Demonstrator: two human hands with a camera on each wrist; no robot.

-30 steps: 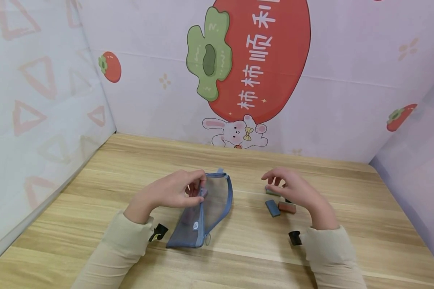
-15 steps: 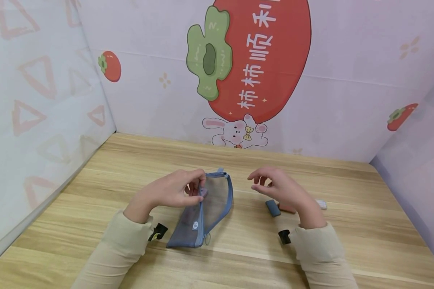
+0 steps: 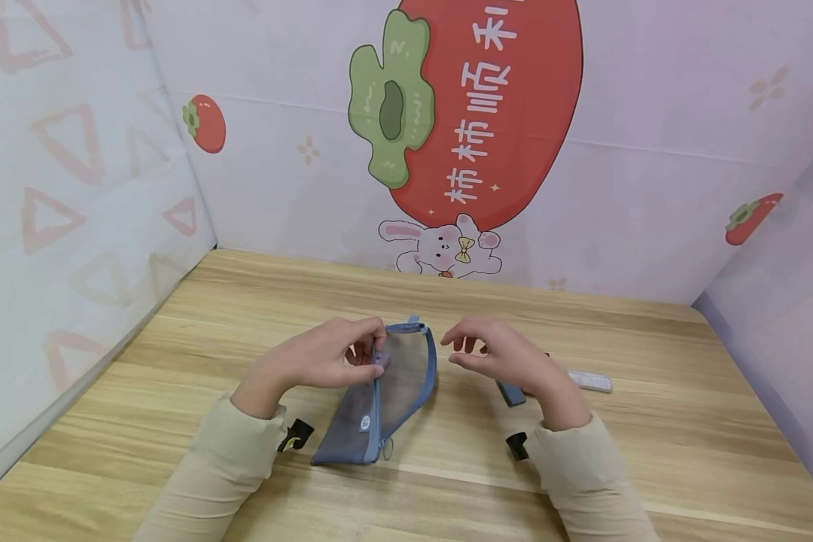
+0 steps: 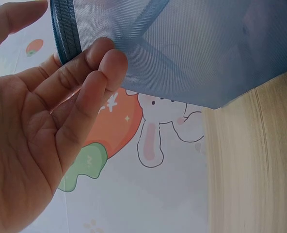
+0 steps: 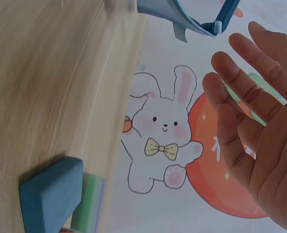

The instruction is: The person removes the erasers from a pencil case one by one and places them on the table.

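We pinch the blue mesh zipper pouch at its open rim with our left hand, at table centre. It looks light and floppy, best held by the zipper band. Inside, something small and pinkish. Our right hand hovers at three o'clock, fingers relaxed, empty.
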